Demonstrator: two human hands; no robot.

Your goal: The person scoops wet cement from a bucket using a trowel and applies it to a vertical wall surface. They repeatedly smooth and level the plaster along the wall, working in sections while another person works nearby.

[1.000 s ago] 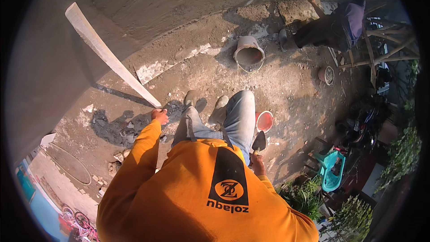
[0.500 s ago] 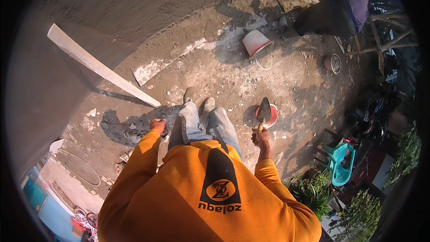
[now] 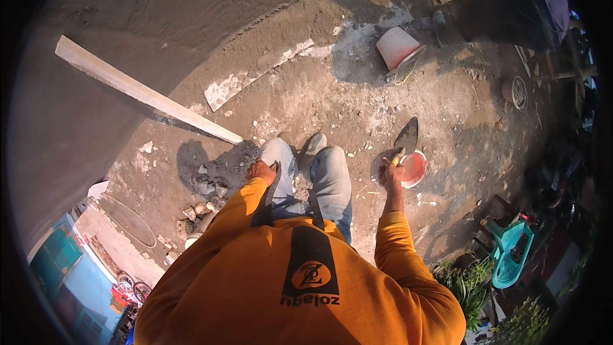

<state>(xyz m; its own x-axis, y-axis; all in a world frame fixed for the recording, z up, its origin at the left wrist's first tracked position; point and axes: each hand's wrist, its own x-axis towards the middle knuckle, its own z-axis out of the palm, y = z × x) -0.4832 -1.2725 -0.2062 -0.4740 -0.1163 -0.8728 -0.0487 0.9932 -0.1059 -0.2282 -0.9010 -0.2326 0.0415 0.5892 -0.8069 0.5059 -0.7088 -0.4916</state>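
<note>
A plank leans against the wall. The left hand is near the left knee; whether it is open or closed, I cannot tell. The right hand grips a trowel by its handle, near a red bucket. Farther right is a teal chair.

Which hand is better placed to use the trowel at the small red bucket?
Probably the right hand: it already grips the trowel by its handle, next to the small red bucket. The left hand shows no tool and is by the left knee, farther from the bucket.
</note>
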